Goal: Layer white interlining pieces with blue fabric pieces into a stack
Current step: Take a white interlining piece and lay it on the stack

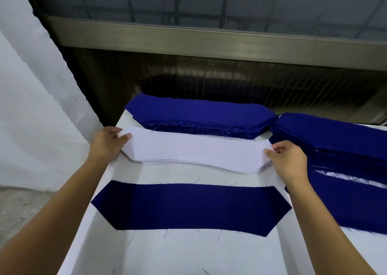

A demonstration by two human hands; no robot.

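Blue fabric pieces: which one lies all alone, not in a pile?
The single blue piece lying flat, closest to the camera. The blue stack behind the white interlining and the blue pile at right are many layers.

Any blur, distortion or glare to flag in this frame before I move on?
Head view: wide-angle bowing curves the metal rail; the white interlining and the single blue piece are sharp, while the blue fabric at the right edge is smeared; lighting is soft and even, without glare, only faint reflections in the window glass.
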